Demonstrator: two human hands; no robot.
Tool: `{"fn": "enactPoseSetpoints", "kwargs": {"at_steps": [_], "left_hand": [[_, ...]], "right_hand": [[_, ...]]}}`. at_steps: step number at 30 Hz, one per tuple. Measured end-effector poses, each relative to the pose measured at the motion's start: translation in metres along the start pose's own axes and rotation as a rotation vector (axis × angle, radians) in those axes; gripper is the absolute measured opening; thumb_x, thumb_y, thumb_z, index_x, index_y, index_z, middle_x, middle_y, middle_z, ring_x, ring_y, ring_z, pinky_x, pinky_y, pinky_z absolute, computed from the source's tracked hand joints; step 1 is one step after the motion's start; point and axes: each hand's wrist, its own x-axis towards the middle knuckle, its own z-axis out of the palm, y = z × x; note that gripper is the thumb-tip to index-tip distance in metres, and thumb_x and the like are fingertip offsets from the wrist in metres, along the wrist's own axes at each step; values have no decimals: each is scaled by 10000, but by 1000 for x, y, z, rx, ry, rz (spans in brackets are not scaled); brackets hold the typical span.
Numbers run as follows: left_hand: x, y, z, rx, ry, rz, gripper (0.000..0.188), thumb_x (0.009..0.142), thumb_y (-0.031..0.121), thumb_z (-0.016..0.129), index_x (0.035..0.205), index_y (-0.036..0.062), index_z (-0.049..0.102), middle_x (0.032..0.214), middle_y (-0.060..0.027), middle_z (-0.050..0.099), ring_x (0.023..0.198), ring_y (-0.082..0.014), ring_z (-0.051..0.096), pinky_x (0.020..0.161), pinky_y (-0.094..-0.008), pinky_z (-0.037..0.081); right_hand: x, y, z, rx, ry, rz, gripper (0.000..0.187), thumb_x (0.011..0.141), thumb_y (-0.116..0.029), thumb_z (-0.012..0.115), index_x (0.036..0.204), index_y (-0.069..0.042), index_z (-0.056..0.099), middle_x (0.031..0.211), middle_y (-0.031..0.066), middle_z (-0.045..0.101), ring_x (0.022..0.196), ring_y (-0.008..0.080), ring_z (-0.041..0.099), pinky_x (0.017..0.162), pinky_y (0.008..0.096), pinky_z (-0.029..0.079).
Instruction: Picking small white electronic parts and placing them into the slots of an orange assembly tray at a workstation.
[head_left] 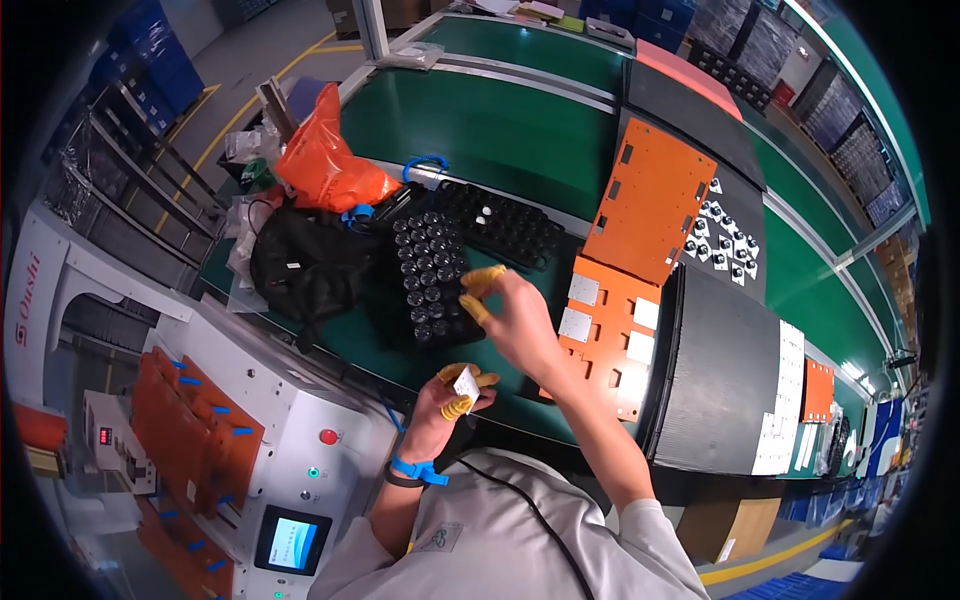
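The small white plate point(466, 385) is in the left hand point(437, 408), pinched between yellow-covered fingertips and held up at a tilt in front of the body. It looks thin, light and stiff, probably smooth-faced, so its edges seem the surest hold, with little squeeze needed; the finger covers should add some grip.

Above and to the right of that pinch, the right hand point(518, 318) reaches over the near right side of a black tray point(462, 326). Its thumb and forefinger are parted, with nothing visible between them. The clear round domes point(432, 294) in the tray look light, slick and easily scratched, better taken by the rim than the top.

Beyond the right hand's fingertips lies a second dark tray point(530, 232). Right of both hands, an orange board point(612, 305) carries more white plates; it looks flat and rigid, best held by opposite edges.
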Motion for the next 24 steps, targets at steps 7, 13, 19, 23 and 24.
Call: {"fn": "enactPoseSetpoints", "kwargs": {"at_steps": [7,13,19,23,24], "left_hand": [[-4,4,0,113,-4,121,460,948,274,635,1280,-38,567,1204,-165,654,1076,-252,659,938,-401,535],[-1,10,2,75,-30,122,480,938,276,651,1290,-38,564,1206,-147,654,1080,-242,649,935,-374,521],[1,23,15,27,-14,208,611,836,268,786,1311,-23,534,1205,-138,652,1084,-225,646,947,-361,507],[-2,34,29,64,75,282,668,719,142,888,1275,-1,546,1148,-70,644,1062,-169,622,967,-328,478],[-1,37,33,64,76,283,668,719,142,888,1275,-1,546,1148,-70,644,1062,-169,622,967,-328,478]], "right_hand": [[42,11,31,-538,72,-214,207,726,-171,777,871,-42,706,819,100,627,873,274,592,877,384,438],[50,6,30,-644,15,-297,241,712,-231,781,845,-45,707,834,100,647,887,276,602,904,384,435],[8,-19,-5,156,3,-58,182,753,-103,736,863,-23,615,839,54,627,850,195,587,836,325,456],[-43,-26,-25,648,-231,-8,201,805,-98,740,950,-21,625,947,16,589,862,119,505,800,283,421],[-51,-22,-23,679,-234,-4,213,816,-93,743,982,-13,634,950,13,589,864,119,504,801,281,417]]}}
